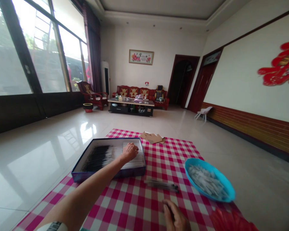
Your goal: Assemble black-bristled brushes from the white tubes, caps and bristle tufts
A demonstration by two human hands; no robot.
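Note:
My left hand (130, 152) reaches into the right part of a shallow dark-blue box (132, 172), its fingers bent together over pale, thin items (136, 163); what they grip is too small to make out. Dark slender pieces (97, 158) fill the box's left part. Near the front edge, my right hand (175, 215) is curled above the checked cloth, thumb and fingers close together, slightly blurred. Just beyond it lies a small bunch of thin sticks with dark ends (161, 184). At the right stands a blue oval bowl (230, 192) heaped with whitish clear pieces (207, 180).
A pink-and-white checked cloth (170, 160) covers the table. Torn brown cardboard (154, 138) lies at its far edge. Something red (231, 221) shows at the lower right. Farther off are a low table (131, 108), wooden seats and a small white chair (203, 112).

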